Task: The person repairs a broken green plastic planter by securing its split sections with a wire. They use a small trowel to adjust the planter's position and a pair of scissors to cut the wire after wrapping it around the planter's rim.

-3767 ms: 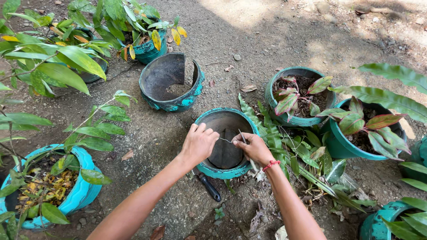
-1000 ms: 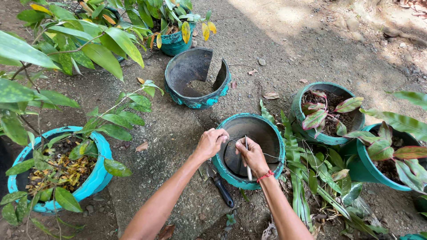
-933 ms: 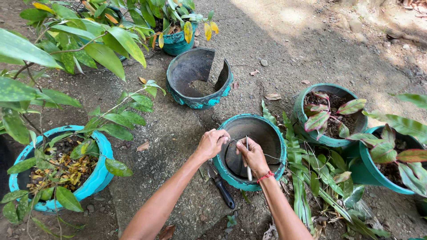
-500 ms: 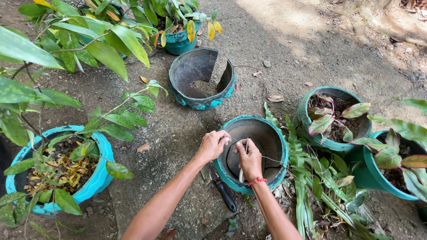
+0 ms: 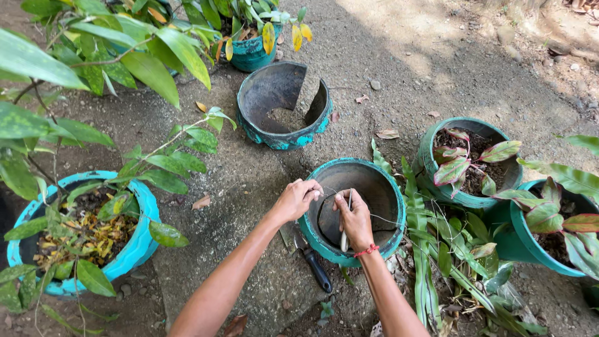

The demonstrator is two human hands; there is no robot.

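Thin wire worked at the rim of an empty teal pot

A pale slim tool point(image 5: 344, 232) is gripped in the closed right hand point(image 5: 354, 218) over the pot point(image 5: 390, 193); at nine o'clock, the wire point(image 5: 329, 191) is pinched taut by the closed left hand point(image 5: 297, 200), seemingly for binding. A broken pot point(image 5: 284, 112) is seen at twelve o'clock.

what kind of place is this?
Most likely an outdoor garden or plant nursery yard: bare dirt ground, teal pots with leafy plants, a broken empty pot. Both hands work at an empty teal pot.
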